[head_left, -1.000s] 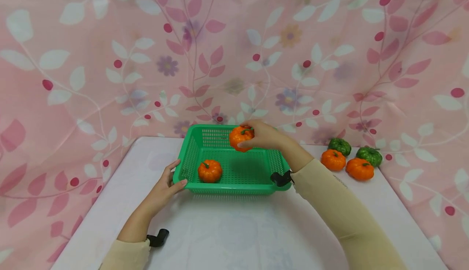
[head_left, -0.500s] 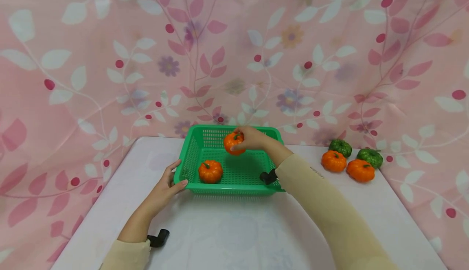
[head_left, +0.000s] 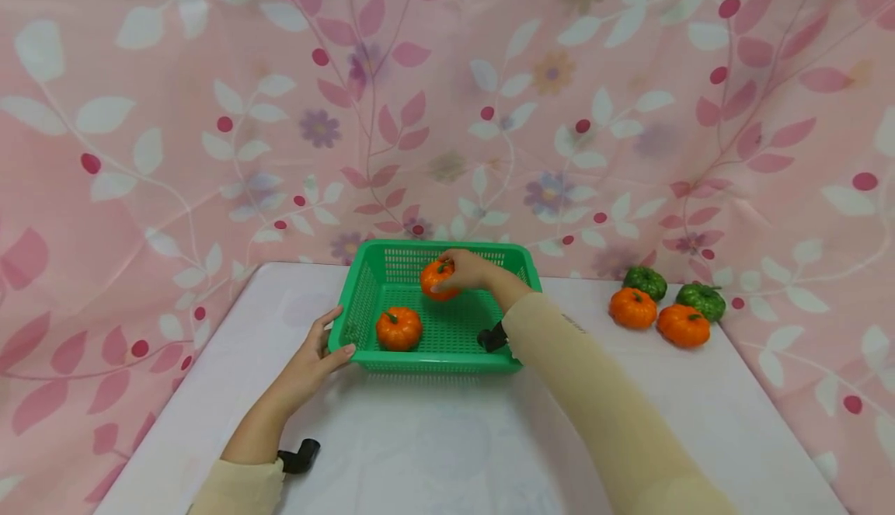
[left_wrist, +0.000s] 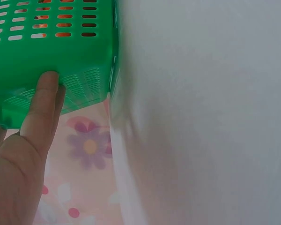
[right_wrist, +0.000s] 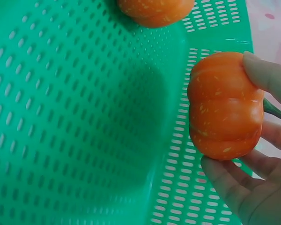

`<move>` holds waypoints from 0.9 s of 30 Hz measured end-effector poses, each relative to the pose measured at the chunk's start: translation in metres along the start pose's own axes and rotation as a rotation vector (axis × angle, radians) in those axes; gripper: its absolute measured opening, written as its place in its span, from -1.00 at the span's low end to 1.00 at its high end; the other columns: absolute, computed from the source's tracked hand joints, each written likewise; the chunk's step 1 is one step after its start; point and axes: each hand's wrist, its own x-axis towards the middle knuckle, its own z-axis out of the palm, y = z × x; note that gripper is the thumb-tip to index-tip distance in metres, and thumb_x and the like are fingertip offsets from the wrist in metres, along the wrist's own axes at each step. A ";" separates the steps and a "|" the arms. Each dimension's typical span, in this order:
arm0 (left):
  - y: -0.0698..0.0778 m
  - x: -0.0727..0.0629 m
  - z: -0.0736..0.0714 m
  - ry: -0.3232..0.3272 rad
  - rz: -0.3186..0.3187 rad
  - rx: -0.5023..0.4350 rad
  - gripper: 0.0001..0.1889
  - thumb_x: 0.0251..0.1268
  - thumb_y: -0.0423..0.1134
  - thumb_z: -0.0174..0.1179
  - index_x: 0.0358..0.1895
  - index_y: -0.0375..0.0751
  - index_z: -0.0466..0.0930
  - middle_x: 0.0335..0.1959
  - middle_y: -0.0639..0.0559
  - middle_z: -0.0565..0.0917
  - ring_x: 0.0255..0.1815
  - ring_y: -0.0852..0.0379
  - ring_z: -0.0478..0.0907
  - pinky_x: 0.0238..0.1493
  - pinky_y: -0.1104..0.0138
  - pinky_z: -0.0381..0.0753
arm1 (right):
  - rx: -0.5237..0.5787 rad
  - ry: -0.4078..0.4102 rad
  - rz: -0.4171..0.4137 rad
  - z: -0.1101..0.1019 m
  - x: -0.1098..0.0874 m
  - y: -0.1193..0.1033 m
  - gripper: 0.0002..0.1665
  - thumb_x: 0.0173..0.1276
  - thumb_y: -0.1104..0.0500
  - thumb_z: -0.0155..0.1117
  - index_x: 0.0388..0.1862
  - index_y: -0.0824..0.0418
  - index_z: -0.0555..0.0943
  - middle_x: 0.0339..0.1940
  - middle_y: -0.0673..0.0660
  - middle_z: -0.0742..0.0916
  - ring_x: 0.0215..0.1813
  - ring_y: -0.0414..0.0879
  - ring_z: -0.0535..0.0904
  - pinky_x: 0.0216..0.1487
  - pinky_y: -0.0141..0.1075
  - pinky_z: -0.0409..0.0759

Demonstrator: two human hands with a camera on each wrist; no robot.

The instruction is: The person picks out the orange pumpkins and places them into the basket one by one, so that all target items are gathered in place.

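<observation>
My right hand (head_left: 471, 269) grips a small orange pumpkin (head_left: 433, 279) with a green stem, inside the far part of a green plastic basket (head_left: 433, 357). In the right wrist view the thumb lies on one side of this pumpkin (right_wrist: 225, 105) and fingers on the other, the basket's perforated floor and wall beyond it. A second orange pumpkin (head_left: 398, 330) sits in the basket's front left. My left hand (head_left: 308, 363) holds the basket's left front corner, thumb at the front rim and fingers along the left side. Its thumb presses the basket's outer wall (left_wrist: 84, 54) in the left wrist view.
On the table's right side stand two green pumpkins (head_left: 701, 301) behind two orange pumpkins (head_left: 684, 325), in a close group. A white cloth covers the table (head_left: 433, 437). A pink floral curtain (head_left: 447, 111) hangs right behind the table's far edge.
My right hand has moved left and down with the pumpkin, from above the basket's back rim to lower inside it. The left hand stays at the basket's corner.
</observation>
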 end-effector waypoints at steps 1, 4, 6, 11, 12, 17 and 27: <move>0.000 0.000 0.000 0.000 0.000 -0.003 -0.15 0.52 -0.17 0.15 0.63 0.06 -0.25 0.51 -0.41 0.08 0.34 -0.25 0.36 0.22 0.22 0.54 | 0.003 -0.003 0.002 0.002 0.002 0.000 -0.14 0.33 -0.02 0.43 0.48 0.25 0.31 0.34 0.26 0.51 0.29 0.11 0.45 0.25 -0.07 0.51; 0.000 0.000 0.000 0.000 -0.004 -0.011 -0.14 0.51 -0.17 0.15 0.63 0.06 -0.26 0.51 -0.40 0.09 0.34 -0.24 0.36 0.22 0.23 0.54 | 0.000 -0.008 0.006 0.008 0.007 0.002 -0.15 0.32 -0.01 0.43 0.48 0.24 0.32 0.35 0.25 0.49 0.31 0.11 0.43 0.26 -0.07 0.50; 0.000 0.000 0.000 0.001 -0.006 -0.013 -0.15 0.51 -0.17 0.15 0.63 0.07 -0.25 0.52 -0.40 0.09 0.34 -0.24 0.36 0.23 0.23 0.54 | 0.012 -0.008 0.015 0.011 0.010 0.003 -0.15 0.32 -0.01 0.44 0.48 0.22 0.32 0.38 0.24 0.46 0.34 0.11 0.41 0.28 -0.06 0.48; 0.002 0.001 0.000 0.000 -0.009 0.009 -0.15 0.52 -0.17 0.14 0.63 0.08 -0.25 0.53 -0.39 0.06 0.35 -0.25 0.35 0.26 0.16 0.52 | 0.046 -0.006 0.034 0.019 0.013 0.008 -0.16 0.31 0.02 0.45 0.49 0.21 0.34 0.44 0.25 0.43 0.41 0.14 0.36 0.34 -0.03 0.43; 0.002 0.001 -0.001 0.002 -0.008 0.014 -0.15 0.52 -0.17 0.14 0.63 0.08 -0.25 0.53 -0.40 0.06 0.35 -0.25 0.36 0.26 0.14 0.52 | 0.048 -0.005 0.037 0.021 0.013 0.009 -0.16 0.31 0.03 0.45 0.49 0.22 0.34 0.44 0.25 0.43 0.41 0.14 0.36 0.35 -0.03 0.43; 0.003 0.001 -0.001 0.006 -0.008 0.028 -0.15 0.51 -0.16 0.15 0.63 0.07 -0.25 0.52 -0.40 0.08 0.34 -0.24 0.37 0.26 0.14 0.51 | 0.073 0.002 0.054 0.025 0.015 0.014 -0.16 0.31 0.05 0.45 0.48 0.24 0.33 0.45 0.27 0.41 0.43 0.16 0.33 0.38 -0.02 0.40; 0.000 0.000 -0.002 0.003 -0.016 0.023 -0.14 0.50 -0.12 0.17 0.63 0.10 -0.25 0.53 -0.37 0.08 0.33 -0.22 0.37 0.25 0.17 0.52 | 0.077 -0.024 0.068 0.029 0.016 0.019 -0.15 0.30 0.01 0.46 0.48 0.20 0.35 0.46 0.28 0.40 0.44 0.18 0.32 0.39 0.01 0.37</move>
